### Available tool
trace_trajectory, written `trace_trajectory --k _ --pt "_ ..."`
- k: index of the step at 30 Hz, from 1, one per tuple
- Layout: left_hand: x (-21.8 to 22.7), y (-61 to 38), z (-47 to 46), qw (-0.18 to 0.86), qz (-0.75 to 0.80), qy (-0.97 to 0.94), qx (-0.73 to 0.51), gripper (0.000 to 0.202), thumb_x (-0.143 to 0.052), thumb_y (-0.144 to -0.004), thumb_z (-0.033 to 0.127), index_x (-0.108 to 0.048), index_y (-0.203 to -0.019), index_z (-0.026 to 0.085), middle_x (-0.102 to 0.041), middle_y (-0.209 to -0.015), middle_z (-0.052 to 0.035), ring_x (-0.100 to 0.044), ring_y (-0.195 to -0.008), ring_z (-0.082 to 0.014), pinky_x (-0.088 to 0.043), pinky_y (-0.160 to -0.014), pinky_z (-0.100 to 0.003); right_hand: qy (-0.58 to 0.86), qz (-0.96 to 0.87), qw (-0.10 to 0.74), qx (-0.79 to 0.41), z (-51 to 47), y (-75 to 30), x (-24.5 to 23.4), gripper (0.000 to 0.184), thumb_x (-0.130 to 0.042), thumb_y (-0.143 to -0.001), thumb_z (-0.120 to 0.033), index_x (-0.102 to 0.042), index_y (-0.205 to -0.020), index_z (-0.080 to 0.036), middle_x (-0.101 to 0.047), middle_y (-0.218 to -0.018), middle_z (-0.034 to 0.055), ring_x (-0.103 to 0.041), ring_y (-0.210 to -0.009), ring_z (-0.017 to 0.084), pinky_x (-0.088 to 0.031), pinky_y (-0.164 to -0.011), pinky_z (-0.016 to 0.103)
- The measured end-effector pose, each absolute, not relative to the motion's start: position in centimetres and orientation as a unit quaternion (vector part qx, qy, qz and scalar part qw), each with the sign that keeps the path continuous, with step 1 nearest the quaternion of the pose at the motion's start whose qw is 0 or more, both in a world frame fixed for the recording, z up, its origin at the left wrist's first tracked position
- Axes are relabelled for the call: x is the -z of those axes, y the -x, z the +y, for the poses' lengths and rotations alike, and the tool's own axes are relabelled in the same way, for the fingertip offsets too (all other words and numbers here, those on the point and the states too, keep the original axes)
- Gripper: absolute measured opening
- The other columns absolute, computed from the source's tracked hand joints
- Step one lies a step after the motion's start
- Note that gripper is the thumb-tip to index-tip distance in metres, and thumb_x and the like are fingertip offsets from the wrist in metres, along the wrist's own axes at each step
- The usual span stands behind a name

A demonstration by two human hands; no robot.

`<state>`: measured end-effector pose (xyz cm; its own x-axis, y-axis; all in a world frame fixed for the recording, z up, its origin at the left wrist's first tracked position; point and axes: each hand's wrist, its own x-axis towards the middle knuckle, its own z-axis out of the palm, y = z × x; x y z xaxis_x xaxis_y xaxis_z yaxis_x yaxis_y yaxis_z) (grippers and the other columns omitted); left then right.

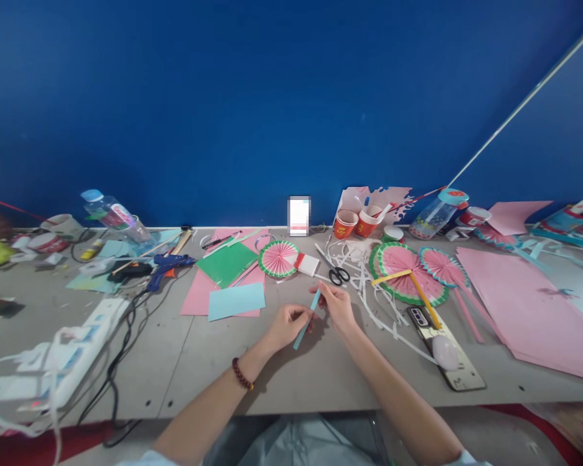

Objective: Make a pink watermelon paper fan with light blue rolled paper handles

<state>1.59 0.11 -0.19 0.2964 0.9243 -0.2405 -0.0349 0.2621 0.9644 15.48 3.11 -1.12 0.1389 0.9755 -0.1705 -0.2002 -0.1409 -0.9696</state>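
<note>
Grey table (208, 349), blue strip (303, 332), bottle label (121, 214) (illegible).

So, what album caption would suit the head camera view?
Left hand and right hand hold a light-blue strip over a cluttered grey table.

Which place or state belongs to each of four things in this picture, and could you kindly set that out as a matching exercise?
Things:
1. paper strip
2. scissors
3. glue gun
4. bracelet

Places and states:
A. left of the green sheet
B. around the left wrist
C. held by the left hand and the right hand
D. black-handled

Pairs: 1-C, 2-D, 3-A, 4-B
</note>
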Motion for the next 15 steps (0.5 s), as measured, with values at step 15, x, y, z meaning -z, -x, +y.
trace_trajectory --k 15 --pt "1.2 -0.8 0.5 0.645 0.424 -0.568 -0.285 0.047 -0.065 -0.07 0.056 -0.07 -0.075 0.01 -0.063 -0.057 -0.0035 -0.055 -0.05 -0.011 -0.042 -0.052 -0.021 0.542 -0.242 0.652 -0.472 4.6 -17.8 1.3 0.043 -0.074 -0.058 -0.055 -0.072 -0.064 -0.013 -0.058 -0.053 0.0009 -0.035 -0.045 0.007 -0.027 -0.045 0.024"
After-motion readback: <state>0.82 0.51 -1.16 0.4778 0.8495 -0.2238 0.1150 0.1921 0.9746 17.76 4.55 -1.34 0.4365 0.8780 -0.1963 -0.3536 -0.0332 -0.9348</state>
